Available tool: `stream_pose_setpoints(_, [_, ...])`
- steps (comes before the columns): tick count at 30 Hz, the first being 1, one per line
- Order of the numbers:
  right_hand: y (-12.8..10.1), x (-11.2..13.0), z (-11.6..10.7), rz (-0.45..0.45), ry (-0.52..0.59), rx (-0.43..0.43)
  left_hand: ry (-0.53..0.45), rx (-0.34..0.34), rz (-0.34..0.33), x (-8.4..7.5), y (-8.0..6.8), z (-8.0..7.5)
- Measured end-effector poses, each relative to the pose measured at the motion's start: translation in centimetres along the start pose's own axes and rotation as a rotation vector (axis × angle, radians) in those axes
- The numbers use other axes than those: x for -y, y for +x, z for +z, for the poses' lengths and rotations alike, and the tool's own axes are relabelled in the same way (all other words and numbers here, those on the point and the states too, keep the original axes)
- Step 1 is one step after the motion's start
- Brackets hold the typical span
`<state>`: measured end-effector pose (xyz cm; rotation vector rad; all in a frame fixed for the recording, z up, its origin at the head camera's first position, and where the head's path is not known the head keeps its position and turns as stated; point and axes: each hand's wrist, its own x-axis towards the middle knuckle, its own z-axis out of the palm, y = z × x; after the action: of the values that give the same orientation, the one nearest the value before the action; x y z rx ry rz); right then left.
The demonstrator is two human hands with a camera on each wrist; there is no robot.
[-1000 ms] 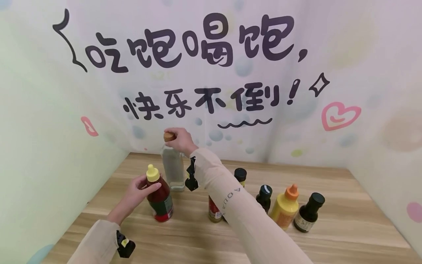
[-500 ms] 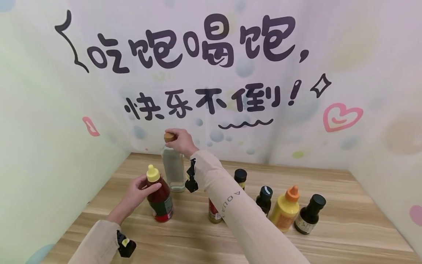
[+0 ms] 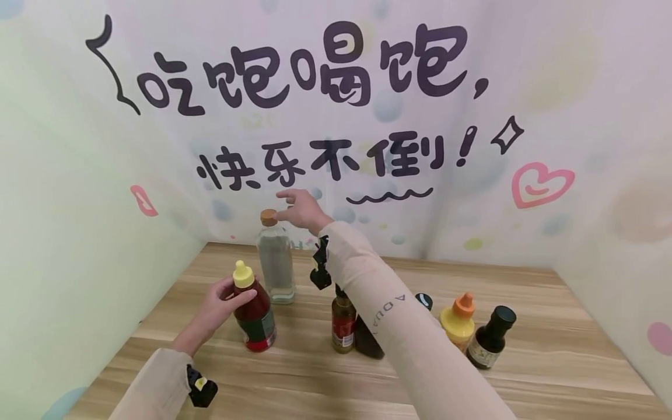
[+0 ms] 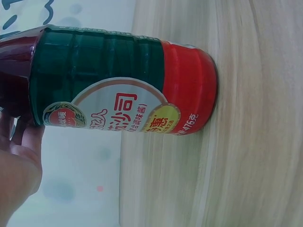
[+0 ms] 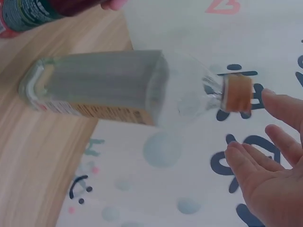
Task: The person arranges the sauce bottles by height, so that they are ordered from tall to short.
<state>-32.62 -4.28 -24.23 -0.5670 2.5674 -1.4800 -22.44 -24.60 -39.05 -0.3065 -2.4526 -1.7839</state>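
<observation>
Six bottles [image 3: 275, 259] on table [image 3: 551, 361] – 1 in left hand [image 3: 217, 306]

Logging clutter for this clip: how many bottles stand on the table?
7, perhaps more hidden. Clear bottle at the back; red sauce bottle held by the left hand; brown-lidded jar; dark bottle; black cap behind the right sleeve; yellow bottle; dark black-capped bottle.
</observation>
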Motion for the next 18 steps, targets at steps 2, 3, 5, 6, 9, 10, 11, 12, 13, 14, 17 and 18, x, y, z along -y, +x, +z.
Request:
stream_pose_setpoints(2, [-0.2,0.3,-0.9,-0.007,-0.019,0.006,-0.007,-0.005,0.005,0.0,0.0,0.1])
stream_pose_setpoints(3, [-0.3,0.5,-1.3,-0.008,-0.024,0.009,-0.011,-0.006,0.009,0.0,0.0,0.1])
stream_pose_setpoints(5, [-0.6,0.9,-2.1,-0.01,-0.026,0.011,-0.012,-0.012,0.013,0.0,0.0,0.1])
stream_pose_setpoints(6, [-0.7,1.0,-2.5,-0.011,-0.027,0.009,-0.013,-0.013,0.015,0.0,0.0,0.1])
stream_pose_setpoints(9, [-1.3,1.4,-3.5,-0.021,-0.021,0.014,-0.014,-0.01,0.017,0.0,0.0,0.0])
stream_pose_setpoints(10, [-1.5,1.5,-3.9,-0.024,-0.02,0.02,-0.014,-0.009,0.015,-0.1,0.0,0.0])
stream_pose_setpoints(11, [-1.8,1.5,-4.2,-0.028,-0.018,0.03,-0.015,-0.006,0.011,-0.1,0.0,0.0])
stream_pose_setpoints(12, [-2.0,1.5,-4.6,-0.029,-0.013,0.038,-0.017,-0.003,0.007,-0.1,0.0,0.0])
stream_pose_setpoints(13, [-2.3,1.4,-4.9,-0.032,-0.006,0.045,-0.017,-0.001,0.002,-0.1,0.0,0.0])
stream_pose_setpoints(14, [-2.5,1.4,-5.3,-0.031,0.0,0.051,-0.014,-0.001,-0.002,-0.1,0.0,0.0])
stream_pose_setpoints(17, [-3.1,0.9,-6.5,-0.028,0.014,0.048,-0.008,-0.005,-0.002,0.0,0.0,0.0])
stream_pose_setpoints(18, [-3.3,0.7,-7.0,-0.026,0.019,0.043,-0.008,-0.006,-0.002,0.1,0.0,0.0])
